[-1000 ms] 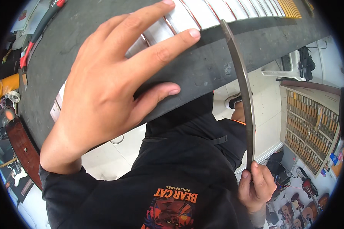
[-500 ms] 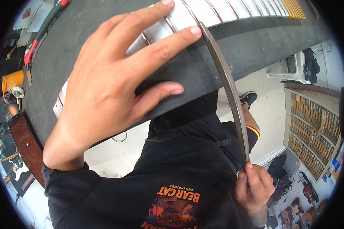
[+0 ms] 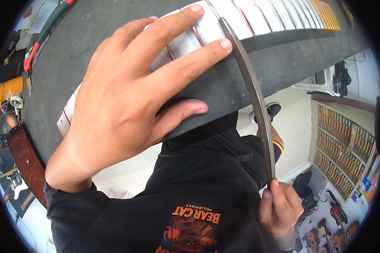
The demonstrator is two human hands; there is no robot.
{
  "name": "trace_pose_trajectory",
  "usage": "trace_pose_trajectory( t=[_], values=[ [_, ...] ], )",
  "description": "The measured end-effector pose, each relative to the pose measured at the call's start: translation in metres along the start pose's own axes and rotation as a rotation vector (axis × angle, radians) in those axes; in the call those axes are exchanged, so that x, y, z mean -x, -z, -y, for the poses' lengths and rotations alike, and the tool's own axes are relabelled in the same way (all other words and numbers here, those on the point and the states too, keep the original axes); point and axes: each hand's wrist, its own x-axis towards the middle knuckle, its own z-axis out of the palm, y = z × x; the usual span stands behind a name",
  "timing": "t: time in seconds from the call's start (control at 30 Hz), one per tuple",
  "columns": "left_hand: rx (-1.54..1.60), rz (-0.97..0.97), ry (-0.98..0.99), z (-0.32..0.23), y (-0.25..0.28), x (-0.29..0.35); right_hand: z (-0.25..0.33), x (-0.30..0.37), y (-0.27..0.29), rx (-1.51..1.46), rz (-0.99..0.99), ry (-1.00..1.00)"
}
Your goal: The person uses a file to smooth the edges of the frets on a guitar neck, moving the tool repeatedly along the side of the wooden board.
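A guitar neck [image 3: 238,23] with a silvery white covered fingerboard and bare metal frets lies across the dark bench. My left hand [image 3: 118,95] rests over it with fingers spread, the middle and index fingertips stretched toward the file. In my right hand [image 3: 283,209], low at the right, is the near end of a long, narrow metal file [image 3: 255,92], pinched between thumb and fingers. The file's far end lies over the neck's near edge at a fret, with my left index fingertip against its side. Part of the neck is hidden beneath my left hand.
The dark bench top [image 3: 274,63] has its near edge by my body. A red-and-black handled tool [image 3: 42,38] and a tape roll [image 3: 17,101] lie at the left. A rack of wooden-handled files [image 3: 344,145] and several guitars [image 3: 335,242] are at the right.
The file's far end has slid farther onto the neck. The neck and my left hand appear slightly lower and to the right in the picture. Both hands keep their poses.
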Motion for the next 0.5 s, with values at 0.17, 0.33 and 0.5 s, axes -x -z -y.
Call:
trace_pose_trajectory(
  t=[0.17, 0.33, 0.5],
  values=[
    [0.019, 0.171, 0.045, 0.001, 0.011, -0.004, 0.008, -0.043, -0.005, 0.041, -0.004, 0.014],
    [0.082, -0.031, 0.024, 0.005, -0.001, 0.000, 0.021, -0.117, -0.021, 0.098, 0.020, 0.038],
    [0.097, -0.041, -0.003, 0.006, -0.003, -0.002, 0.010, -0.147, -0.039, 0.035, -0.138, 0.170]
  ],
)
